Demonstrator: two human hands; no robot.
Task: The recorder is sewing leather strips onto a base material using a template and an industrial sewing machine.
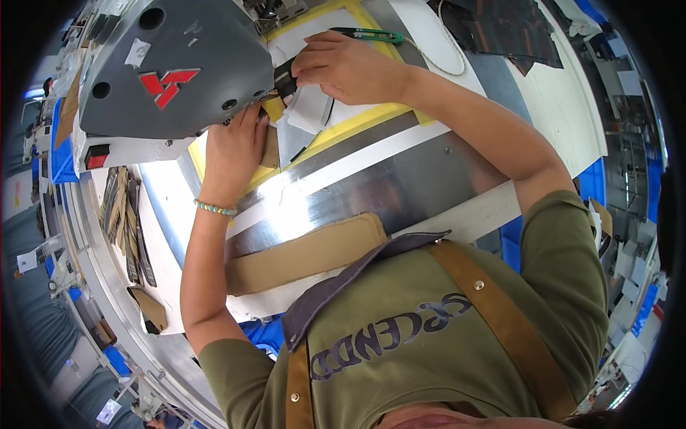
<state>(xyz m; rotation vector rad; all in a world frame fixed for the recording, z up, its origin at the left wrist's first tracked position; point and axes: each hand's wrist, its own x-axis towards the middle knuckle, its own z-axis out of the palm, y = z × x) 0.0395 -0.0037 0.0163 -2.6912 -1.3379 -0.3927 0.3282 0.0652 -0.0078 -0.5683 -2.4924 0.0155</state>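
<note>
Left hand [234, 149] lies flat on tan leather piece [270, 150]; right hand [346, 68] presses fingers onto white fabric panel [311, 107] beside grey sewing machine head [168, 68].

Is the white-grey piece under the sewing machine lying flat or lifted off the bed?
Flat: the white-grey piece lies on the bed, right hand pressing its top, left hand beside it.

We see a matt grey sewing-machine head [168, 68] of painted metal, a glossy brushed-metal table plate [386, 189], a tan padded cloth rest [307, 254], smooth grey-white fabric pieces [307, 114] and plastic-handled green snips [368, 34].
</note>
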